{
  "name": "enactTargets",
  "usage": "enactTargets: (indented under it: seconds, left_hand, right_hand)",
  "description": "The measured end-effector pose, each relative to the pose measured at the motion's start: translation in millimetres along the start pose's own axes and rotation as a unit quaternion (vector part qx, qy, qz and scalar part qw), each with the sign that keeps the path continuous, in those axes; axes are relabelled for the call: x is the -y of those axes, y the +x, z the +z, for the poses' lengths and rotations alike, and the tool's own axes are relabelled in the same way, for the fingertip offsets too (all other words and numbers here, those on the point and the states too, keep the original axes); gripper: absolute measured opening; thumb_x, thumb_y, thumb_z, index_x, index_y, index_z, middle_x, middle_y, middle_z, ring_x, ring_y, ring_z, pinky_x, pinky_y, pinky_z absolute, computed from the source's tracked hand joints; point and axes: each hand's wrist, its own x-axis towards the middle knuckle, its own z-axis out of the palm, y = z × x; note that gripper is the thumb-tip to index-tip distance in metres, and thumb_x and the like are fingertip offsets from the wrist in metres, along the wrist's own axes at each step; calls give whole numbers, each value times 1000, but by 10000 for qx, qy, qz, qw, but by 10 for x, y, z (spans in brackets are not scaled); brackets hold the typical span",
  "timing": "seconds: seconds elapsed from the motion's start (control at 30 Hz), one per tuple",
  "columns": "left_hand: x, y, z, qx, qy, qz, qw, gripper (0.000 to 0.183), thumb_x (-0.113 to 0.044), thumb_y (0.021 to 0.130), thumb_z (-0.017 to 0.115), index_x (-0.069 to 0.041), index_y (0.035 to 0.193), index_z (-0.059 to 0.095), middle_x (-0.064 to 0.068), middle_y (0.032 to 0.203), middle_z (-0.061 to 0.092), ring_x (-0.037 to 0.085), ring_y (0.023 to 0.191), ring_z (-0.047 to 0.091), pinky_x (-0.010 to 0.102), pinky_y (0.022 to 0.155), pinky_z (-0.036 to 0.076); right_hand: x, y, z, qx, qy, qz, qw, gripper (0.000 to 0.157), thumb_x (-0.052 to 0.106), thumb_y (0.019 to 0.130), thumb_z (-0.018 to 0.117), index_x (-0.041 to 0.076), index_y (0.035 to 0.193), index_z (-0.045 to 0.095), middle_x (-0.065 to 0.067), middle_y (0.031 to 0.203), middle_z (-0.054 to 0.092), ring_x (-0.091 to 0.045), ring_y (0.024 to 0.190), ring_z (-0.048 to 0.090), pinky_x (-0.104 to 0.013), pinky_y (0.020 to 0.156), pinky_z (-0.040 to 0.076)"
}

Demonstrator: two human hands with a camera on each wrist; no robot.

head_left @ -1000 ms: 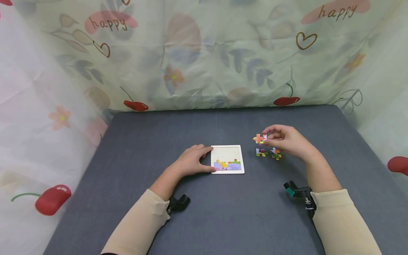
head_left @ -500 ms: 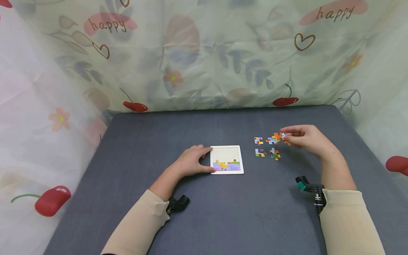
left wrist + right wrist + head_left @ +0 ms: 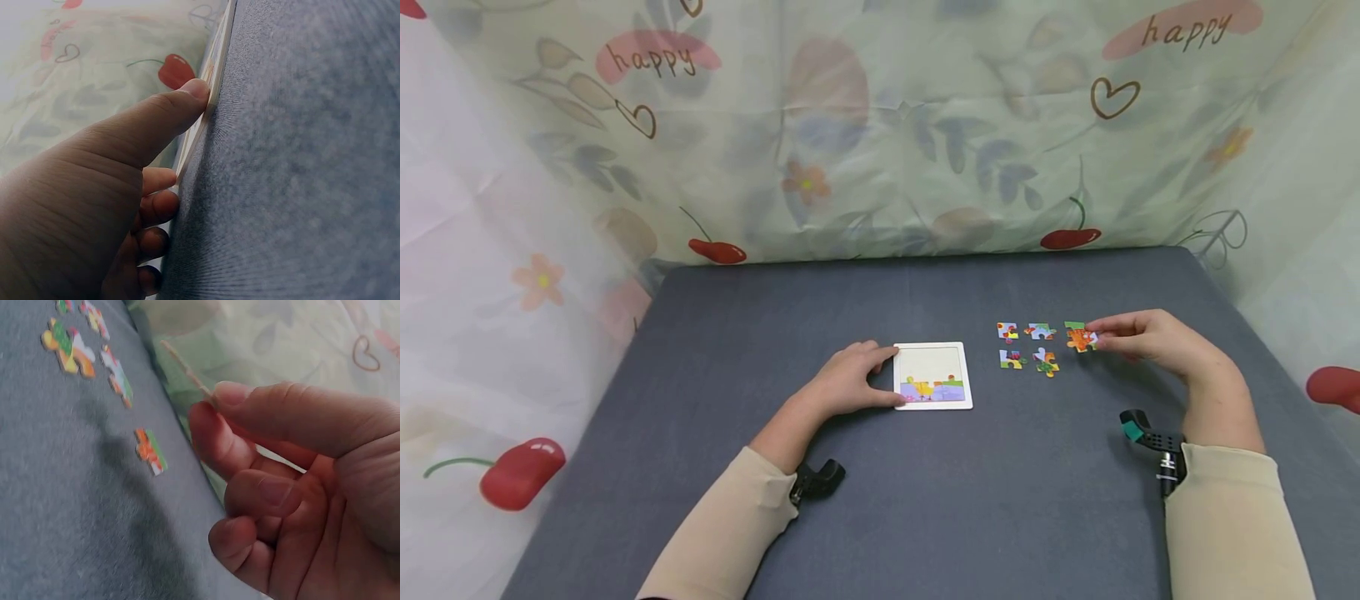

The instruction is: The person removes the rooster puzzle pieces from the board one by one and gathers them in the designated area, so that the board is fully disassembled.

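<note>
Our right hand (image 3: 1157, 340) pinched a thin pale-edged jigsaw piece (image 3: 189, 371), left hand (image 3: 848, 379) spread at the white square tray's (image 3: 927, 361) left corners, probably handy against skids.

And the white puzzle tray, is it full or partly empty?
Partly empty: puzzle pieces cover only the near part of the white puzzle tray; its far part shows bare.

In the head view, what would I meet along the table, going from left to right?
Left hand, white puzzle tray, four loose puzzle pieces, held puzzle piece, right hand.
</note>
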Motion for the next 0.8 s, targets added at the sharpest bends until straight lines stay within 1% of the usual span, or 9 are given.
enactTargets:
  seconds: [0.07, 0.1, 0.2, 0.27, 0.37, 0.5, 0.6, 0.7, 0.8]
  left_hand:
    - [-3, -1, -2, 6, 16, 2, 10000, 84, -59, 85, 77, -16, 153, 52, -4, 95, 50, 14, 87, 46, 33, 76, 38]
    - [-5, -1, -2, 13, 23, 3, 10000, 84, -59, 85, 77, -16, 153, 51, -4, 95, 50, 14, 86, 46, 33, 76, 37]
    - [-8, 0, 0, 27, 26, 1, 10000, 84, -59, 85, 77, -16, 153, 52, -4, 95, 50, 14, 86, 46, 32, 75, 37]
    - [-10, 1, 2, 33, 19, 4, 10000, 84, -59, 85, 77, -15, 153, 52, -4, 94, 50, 14, 85, 46, 32, 75, 37]
    - [-12, 2, 5, 15, 5, 9, 10000, 84, -58, 85, 77, -15, 152, 52, -4, 94, 50, 15, 85, 46, 32, 75, 37]
    - [-12, -2, 2, -11, 1, -4, 10000, 83, -58, 85, 77, -16, 152, 52, -4, 94, 50, 14, 85, 46, 32, 75, 37]
    - [-12, -4, 1, -6, -5, -26, 10000, 83, -58, 85, 77, -16, 153, 52, -5, 94, 50, 14, 86, 46, 32, 75, 38]
    - [-11, -5, 3, 6, 6, -34, 10000, 84, -59, 85, 77, -16, 153, 51, -4, 95, 50, 14, 86, 46, 31, 75, 38]
    - [-11, -3, 2, 12, 19, -33, 10000, 84, -59, 85, 77, -16, 153, 51, -4, 95, 49, 14, 85, 46, 31, 75, 37]
  right_hand:
    - [-31, 6, 12, 91, 1, 13, 10000, 56, 39, 98, 72, 4, 140, 64, -8, 131, 63, -11, 99, 52, -33, 80, 49]
    - [-48, 12, 20, 153, 21, 26, 9999, 55, 38, 98, 72, 3, 139, 64, -8, 127, 64, -10, 97, 52, -33, 78, 49]
    - [-106, 39, 49, 326, 127, 50, 9994, 52, 31, 97, 72, -1, 138, 63, -4, 102, 64, -13, 81, 51, -32, 69, 46]
    - [-145, 62, 67, 404, 195, 87, 9990, 51, 27, 97, 73, -3, 137, 63, 0, 85, 56, -14, 70, 48, -31, 65, 44]
    - [-179, 86, 83, 431, 187, 113, 9988, 50, 25, 96, 74, -3, 136, 64, 3, 73, 48, -15, 61, 44, -31, 60, 41]
    - [-175, 94, 77, 428, 67, 143, 9990, 50, 26, 96, 74, -1, 136, 65, 3, 77, 52, -15, 62, 45, -32, 60, 41]
    - [-121, 74, 59, 377, -91, 127, 9992, 51, 30, 96, 74, 2, 138, 64, 1, 91, 57, -16, 70, 47, -33, 62, 42]
    - [-29, 39, 38, 178, -279, 78, 9994, 53, 36, 97, 73, 4, 138, 64, -2, 103, 61, -18, 81, 51, -34, 67, 45]
    - [92, 2, 17, -5, -302, -10, 9995, 54, 41, 98, 71, 7, 140, 62, -5, 111, 64, -20, 93, 54, -35, 74, 48]
